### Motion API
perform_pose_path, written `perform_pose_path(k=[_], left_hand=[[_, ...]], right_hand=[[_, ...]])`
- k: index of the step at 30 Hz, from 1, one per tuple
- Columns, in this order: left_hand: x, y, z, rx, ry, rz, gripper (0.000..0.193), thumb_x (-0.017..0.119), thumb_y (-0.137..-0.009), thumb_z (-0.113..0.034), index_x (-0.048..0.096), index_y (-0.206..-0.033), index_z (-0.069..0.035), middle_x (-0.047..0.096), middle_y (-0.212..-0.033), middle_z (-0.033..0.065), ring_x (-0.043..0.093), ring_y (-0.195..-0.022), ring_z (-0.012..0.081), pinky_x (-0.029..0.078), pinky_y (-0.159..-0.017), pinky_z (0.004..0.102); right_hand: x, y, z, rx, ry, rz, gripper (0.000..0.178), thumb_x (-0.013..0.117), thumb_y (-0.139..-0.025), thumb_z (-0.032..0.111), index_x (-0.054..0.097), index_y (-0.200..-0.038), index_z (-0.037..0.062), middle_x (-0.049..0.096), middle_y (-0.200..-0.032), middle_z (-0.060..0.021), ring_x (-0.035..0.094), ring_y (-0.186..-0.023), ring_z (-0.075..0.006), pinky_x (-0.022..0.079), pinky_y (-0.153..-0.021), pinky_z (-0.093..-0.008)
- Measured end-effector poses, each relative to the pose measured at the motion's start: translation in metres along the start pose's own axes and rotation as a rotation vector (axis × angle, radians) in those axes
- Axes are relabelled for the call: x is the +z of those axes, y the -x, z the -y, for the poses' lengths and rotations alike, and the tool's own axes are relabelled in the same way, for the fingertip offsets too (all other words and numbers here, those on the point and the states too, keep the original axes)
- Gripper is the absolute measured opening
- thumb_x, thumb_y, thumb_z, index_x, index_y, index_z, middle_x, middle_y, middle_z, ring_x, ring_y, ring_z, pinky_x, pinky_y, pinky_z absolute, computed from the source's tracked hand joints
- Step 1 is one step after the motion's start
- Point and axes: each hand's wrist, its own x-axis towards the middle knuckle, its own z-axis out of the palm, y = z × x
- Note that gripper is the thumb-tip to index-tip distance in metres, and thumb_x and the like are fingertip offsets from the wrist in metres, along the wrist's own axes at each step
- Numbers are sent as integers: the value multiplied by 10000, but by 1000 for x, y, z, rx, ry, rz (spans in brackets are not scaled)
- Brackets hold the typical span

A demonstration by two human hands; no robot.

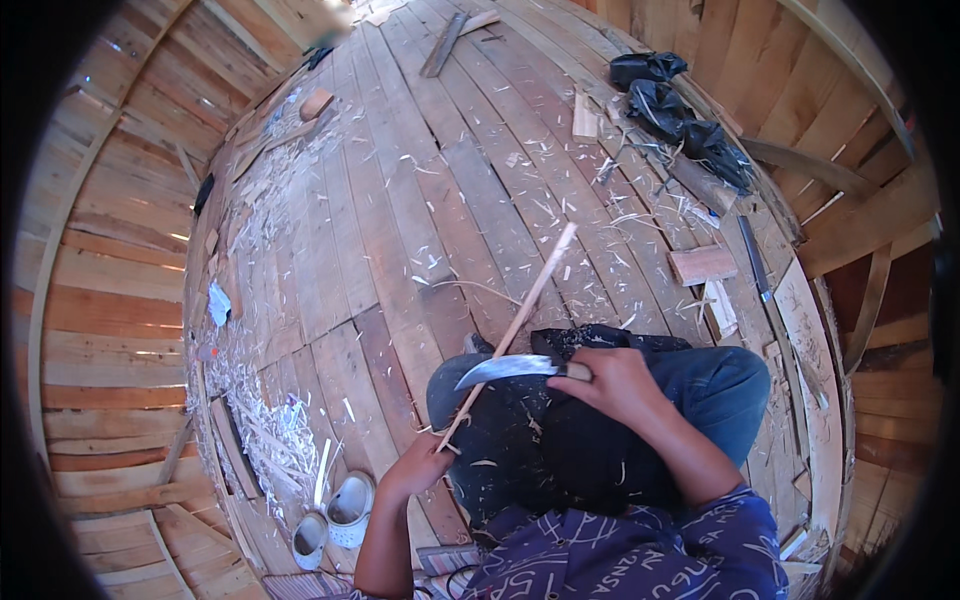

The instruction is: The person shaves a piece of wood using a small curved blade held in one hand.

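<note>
Slanting up and away over my lap is a thin, pale wooden stick [526,302]. My left hand [420,466] is closed around its near end. A curved-blade knife [512,368] lies across the stick, its blade pointing left and touching or just over the wood. My right hand [610,380] grips the knife's wooden handle. Thin curls of wood hang by the stick's lower end, near my left fingers. A black cloth [530,430] sprinkled with shavings covers my lap between my bent knees.
Shavings litter the plank floor [390,230], piled thickest [285,440] at left. Light clogs [349,500] stand by my left arm. Black plastic bags [660,108] lie far right, with a wood block [702,265] and a long dark tool [753,255] nearer. Board walls rise on both sides.
</note>
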Motion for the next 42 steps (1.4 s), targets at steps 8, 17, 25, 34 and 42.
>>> perform_pose_path(k=[8,17,25,34,42], left_hand=[[0,-6,-18,8,61,48,89,519,-751,-41,513,-839,-31,443,-611,-24,425,-505,65,318,-450,236],[-4,-4,3,-103,246,194,43,543,-773,-79,504,-776,-60,440,-595,-25,398,-455,64,269,-390,228],[28,9,7,-305,578,182,94,524,-774,-75,447,-722,-91,337,-558,-43,289,-416,55,173,-361,235],[32,5,16,-272,589,180,81,512,-789,-81,448,-743,-96,341,-556,-41,285,-413,54,173,-363,234],[32,-3,16,-202,616,225,73,497,-806,-87,450,-752,-98,336,-551,-42,285,-415,51,179,-364,222]], right_hand=[[18,17,9,58,41,-133,337,751,-765,347,615,-748,39,608,-618,-134,631,-580,-312,491,-512,-383],[50,32,33,5,-36,90,400,665,-831,411,570,-707,43,597,-587,-148,617,-547,-349,505,-512,-425],[48,28,35,-73,-3,181,415,636,-858,402,541,-690,35,592,-591,-146,605,-540,-349,488,-509,-432],[44,25,34,-118,95,265,460,572,-877,474,569,-718,43,606,-590,-151,617,-541,-336,488,-493,-425],[-55,-49,-105,485,38,-549,464,566,-902,396,616,-815,-57,580,-647,-255,604,-614,-392,451,-580,-455]])
